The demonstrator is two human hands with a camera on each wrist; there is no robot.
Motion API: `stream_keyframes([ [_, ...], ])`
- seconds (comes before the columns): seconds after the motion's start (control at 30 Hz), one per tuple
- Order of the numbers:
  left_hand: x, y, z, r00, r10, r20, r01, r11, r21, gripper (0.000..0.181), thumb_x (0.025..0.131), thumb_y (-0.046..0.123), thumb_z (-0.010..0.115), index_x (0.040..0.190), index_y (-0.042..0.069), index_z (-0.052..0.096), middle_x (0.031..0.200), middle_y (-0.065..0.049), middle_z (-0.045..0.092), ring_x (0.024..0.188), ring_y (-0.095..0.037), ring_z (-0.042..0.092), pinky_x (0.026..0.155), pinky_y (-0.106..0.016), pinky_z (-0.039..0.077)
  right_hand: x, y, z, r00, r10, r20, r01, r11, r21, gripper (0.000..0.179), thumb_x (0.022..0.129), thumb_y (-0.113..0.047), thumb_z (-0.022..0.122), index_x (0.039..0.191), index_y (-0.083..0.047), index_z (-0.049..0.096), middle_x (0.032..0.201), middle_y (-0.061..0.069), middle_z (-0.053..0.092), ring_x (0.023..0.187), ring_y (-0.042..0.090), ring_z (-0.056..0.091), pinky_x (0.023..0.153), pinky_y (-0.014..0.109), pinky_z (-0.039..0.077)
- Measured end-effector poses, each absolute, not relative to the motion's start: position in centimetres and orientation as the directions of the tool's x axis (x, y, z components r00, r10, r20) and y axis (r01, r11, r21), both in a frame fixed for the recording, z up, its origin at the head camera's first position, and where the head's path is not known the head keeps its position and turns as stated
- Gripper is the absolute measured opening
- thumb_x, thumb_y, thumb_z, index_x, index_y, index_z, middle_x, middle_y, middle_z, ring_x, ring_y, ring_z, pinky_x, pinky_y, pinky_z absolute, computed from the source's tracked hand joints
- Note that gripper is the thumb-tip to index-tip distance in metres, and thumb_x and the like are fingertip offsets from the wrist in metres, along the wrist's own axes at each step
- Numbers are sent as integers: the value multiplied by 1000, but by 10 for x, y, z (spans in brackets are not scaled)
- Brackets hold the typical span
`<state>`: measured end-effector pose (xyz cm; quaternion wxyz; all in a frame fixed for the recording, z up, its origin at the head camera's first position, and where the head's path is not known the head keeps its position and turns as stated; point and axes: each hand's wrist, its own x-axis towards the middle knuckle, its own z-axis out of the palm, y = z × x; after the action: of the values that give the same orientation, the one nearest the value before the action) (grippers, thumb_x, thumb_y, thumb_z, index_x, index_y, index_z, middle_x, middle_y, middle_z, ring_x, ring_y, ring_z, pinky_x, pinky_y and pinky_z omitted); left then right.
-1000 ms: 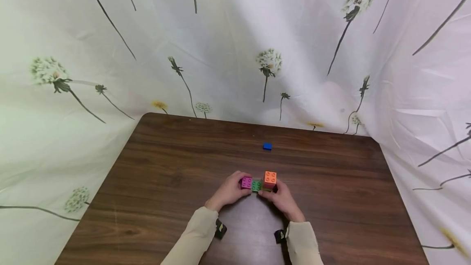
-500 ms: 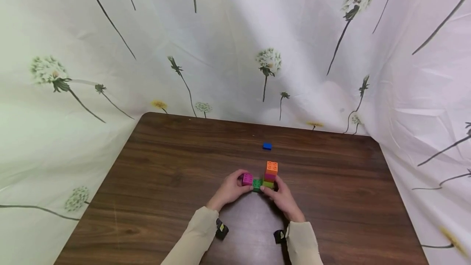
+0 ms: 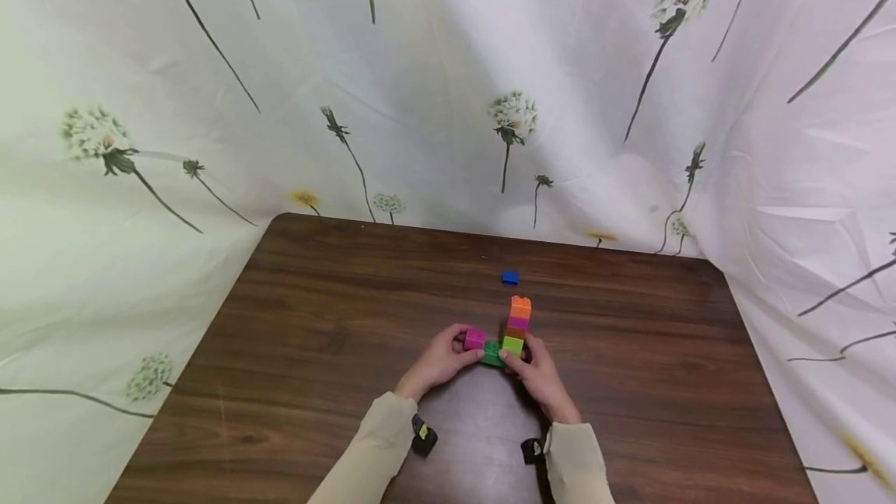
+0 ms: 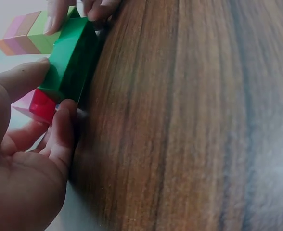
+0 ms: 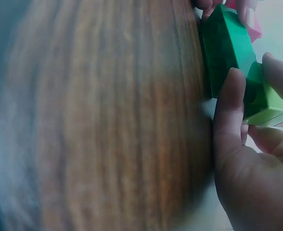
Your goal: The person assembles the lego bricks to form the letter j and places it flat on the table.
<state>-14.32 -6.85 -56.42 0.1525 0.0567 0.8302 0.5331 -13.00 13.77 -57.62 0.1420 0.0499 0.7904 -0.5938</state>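
Note:
Both hands hold one build of toy building bricks in the head view. Its base is a long green brick (image 3: 492,353), its underside partly visible in the right wrist view. My left hand (image 3: 435,365) grips the left end, where a magenta brick (image 3: 474,338) sits; its thumb lies against the green side in the left wrist view. The right hand (image 3: 542,381) pinches the other end, under a tower of a lime brick (image 3: 512,345), a brown brick, a purple brick (image 3: 517,323) and an orange brick (image 3: 521,307) on top. The tower leans away from me.
A small blue brick (image 3: 510,278) lies farther back on the dark wooden table (image 3: 336,333). Behind the table hangs a white cloth (image 3: 434,123) printed with dandelions. Black straps with cameras (image 3: 423,435) sit at both wrists.
Both hands have tipped the brick build backward. The orange top has swung away from me, and the lime, brown and purple front faces have come into view. The blue brick has stayed put.

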Motion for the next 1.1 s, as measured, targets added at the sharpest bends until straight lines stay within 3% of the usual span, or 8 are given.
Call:
stream_keyframes([
  [0.3,-143,-68,-563,-953,243,-181,-65,419,906,50,88,26,70,127,1,53,109,-13,63,83,-14,58,71,-26,48,-129,138,-577,-960,-91,-265,240,228,-944,60,88,-30,70,138,-8,44,97,13,63,78,16,61,68,28,52],
  [0.7,-139,-67,-563,-960,221,-175,-56,459,887,56,86,26,72,131,3,49,112,-16,49,81,-13,53,68,-22,44,-133,134,-576,-956,-62,-286,264,240,-934,57,91,-16,66,140,-1,42,104,16,57,75,21,57,65,31,52],
  [0.9,-138,-68,-561,-955,246,-167,-44,440,897,64,80,20,78,133,4,47,113,-17,46,77,-12,52,66,-20,43,-133,136,-575,-954,-38,-299,279,262,-924,57,88,-24,70,136,-3,48,94,10,55,64,16,51,58,28,47],
  [1.1,-137,-70,-561,-946,252,-205,-70,459,886,65,79,22,79,133,5,48,111,-13,45,75,-10,51,63,-20,43,-133,136,-576,-956,-27,-293,278,248,-928,60,86,-25,73,135,-2,48,88,9,60,66,15,52,57,26,47],
])
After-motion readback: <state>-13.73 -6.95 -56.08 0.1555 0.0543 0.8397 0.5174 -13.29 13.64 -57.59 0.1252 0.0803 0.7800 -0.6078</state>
